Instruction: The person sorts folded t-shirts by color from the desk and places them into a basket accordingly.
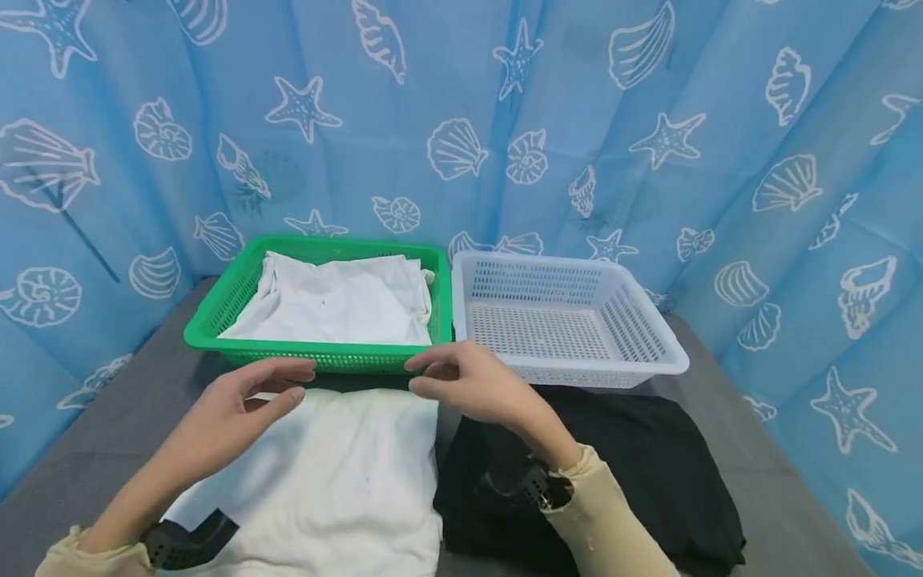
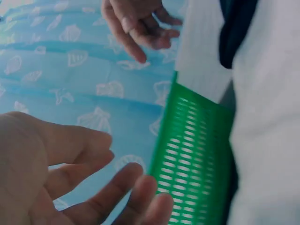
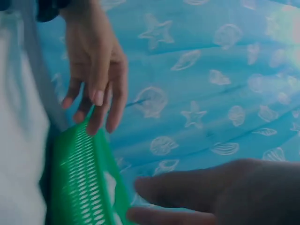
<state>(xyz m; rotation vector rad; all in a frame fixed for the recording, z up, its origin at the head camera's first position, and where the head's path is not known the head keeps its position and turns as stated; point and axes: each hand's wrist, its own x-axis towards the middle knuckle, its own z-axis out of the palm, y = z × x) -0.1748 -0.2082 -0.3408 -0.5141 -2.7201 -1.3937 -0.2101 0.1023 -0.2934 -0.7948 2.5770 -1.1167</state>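
Here you are with both hands up and nothing in either. Your left hand point(image 1: 238, 403) hangs by the far left corner of the white pile point(image 1: 353, 473), its fingers loosely bent and spread, the thumb standing apart from them. Your right hand point(image 1: 472, 383) matches it, a gap between thumb and fingers, out by the front right corner of the green basket point(image 1: 324, 347). That basket holds a white cloth point(image 1: 346, 300). And the white pile? Right in front of it on the grey table point(image 1: 782, 513), with the black pile point(image 1: 642, 465) just beside it on your right, partly behind your forearm. Beyond the black one stands the white basket point(image 1: 584, 365), next to the green one. Behind it all, white-outlined starfish and shells print the blue curtain point(image 1: 461, 72). On each wrist, a black band point(image 1: 191, 545) sits by your cream sleeve point(image 1: 606, 513).
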